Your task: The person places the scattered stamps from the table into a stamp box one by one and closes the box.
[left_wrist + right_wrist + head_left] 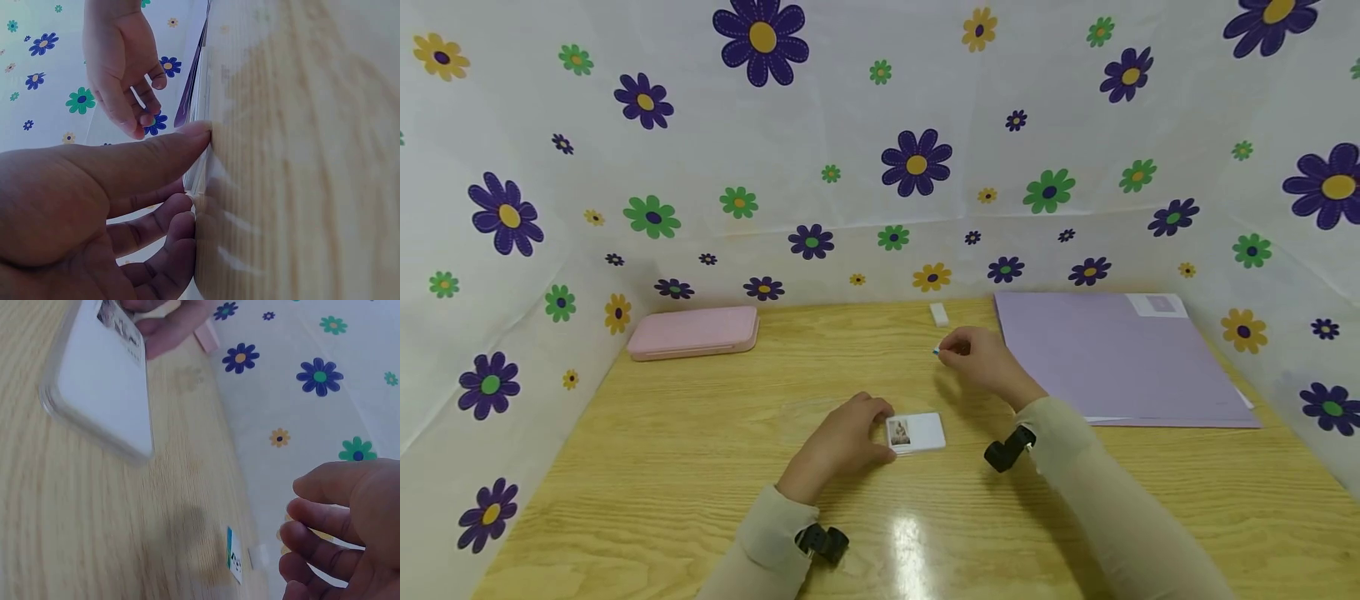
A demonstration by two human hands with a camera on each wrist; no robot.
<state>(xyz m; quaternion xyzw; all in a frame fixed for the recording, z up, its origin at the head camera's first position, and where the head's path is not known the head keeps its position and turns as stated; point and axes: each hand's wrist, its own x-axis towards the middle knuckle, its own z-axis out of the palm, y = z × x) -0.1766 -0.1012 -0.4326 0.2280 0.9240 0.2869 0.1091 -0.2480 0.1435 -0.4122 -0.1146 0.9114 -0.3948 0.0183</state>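
The flat white rectangular slab [929,431] bears a brownish picture [898,432]; the small rectangular piece [235,561] is black-marked white and blue. Purple, green and yellow flowers [916,165] pattern the white cloth backdrop [850,108].

We see a smooth, plastic-looking white case [928,432] at the left hand [844,437], a matt, smooth purple folder [1120,358] beside the right hand [983,358], shiny wood grain on the surface [670,467] beneath both hands, and dull, lightly creased cloth [850,108] hanging beyond them.

Nothing legible, blurred print [133,351] on white case [103,381]
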